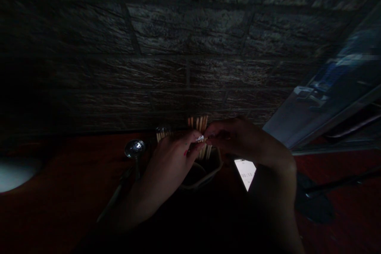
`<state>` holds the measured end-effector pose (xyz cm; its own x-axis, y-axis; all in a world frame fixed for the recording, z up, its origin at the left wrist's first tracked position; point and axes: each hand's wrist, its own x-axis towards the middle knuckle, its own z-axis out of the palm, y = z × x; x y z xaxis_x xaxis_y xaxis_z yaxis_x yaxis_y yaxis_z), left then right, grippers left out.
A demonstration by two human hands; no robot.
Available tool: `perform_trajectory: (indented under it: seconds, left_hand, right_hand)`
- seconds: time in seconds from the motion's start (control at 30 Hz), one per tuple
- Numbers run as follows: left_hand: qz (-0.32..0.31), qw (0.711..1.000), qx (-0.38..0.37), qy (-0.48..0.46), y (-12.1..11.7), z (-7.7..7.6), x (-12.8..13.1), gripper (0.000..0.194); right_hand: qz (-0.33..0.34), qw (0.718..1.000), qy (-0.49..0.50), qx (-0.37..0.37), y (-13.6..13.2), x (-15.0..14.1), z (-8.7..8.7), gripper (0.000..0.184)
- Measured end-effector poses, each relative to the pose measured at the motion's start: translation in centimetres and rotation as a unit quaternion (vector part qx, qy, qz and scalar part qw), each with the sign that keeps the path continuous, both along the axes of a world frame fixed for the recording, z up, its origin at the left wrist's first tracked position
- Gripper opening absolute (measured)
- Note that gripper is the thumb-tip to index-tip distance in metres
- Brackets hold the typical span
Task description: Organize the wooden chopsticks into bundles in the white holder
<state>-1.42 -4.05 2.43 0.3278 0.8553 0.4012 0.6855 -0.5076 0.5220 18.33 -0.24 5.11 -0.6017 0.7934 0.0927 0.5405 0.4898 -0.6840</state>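
My left hand [171, 162] is closed in a pinch, with a small shiny white piece [200, 138] at its fingertips; its kind is too dark to make out. From the right, my right hand [238, 139] brings its bent fingers together at the same spot, and what they grip is hidden. Both hands are above a dark, angular-rimmed container [218, 170]. Wooden chopsticks [202, 123] stand upright just behind the fingers. Beyond my left hand, more light sticks [159, 135] show beside a clear, shiny object [163, 129].
To the left lies a metal ladle [135, 149] on the reddish table [74, 174]. A lit phone [245, 174] is under my right forearm. A stone-block wall [184, 71] rises behind, with a pale frame [297, 115] at right. A white rounded object [14, 172] sits far left.
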Motion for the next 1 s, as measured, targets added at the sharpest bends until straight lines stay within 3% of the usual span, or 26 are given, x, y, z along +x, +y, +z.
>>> perform_trajectory:
  seconds: [0.2,0.4,1.0]
  left_hand:
    - [-0.002,1.0,-0.023,-0.006,0.1,-0.3,-0.1,0.009]
    - [-0.015,0.997,-0.033,-0.069,0.4,-0.3,0.0,0.008]
    - [-0.032,0.996,-0.055,-0.057,0.8,-0.8,0.2,0.009]
  right_hand:
    - [0.008,1.0,0.008,-0.013,0.2,0.3,-0.2,0.019]
    - [0.013,0.999,0.041,-0.022,0.2,0.7,-0.3,0.018]
    - [0.019,0.998,0.038,-0.038,0.8,1.3,-0.6,0.017]
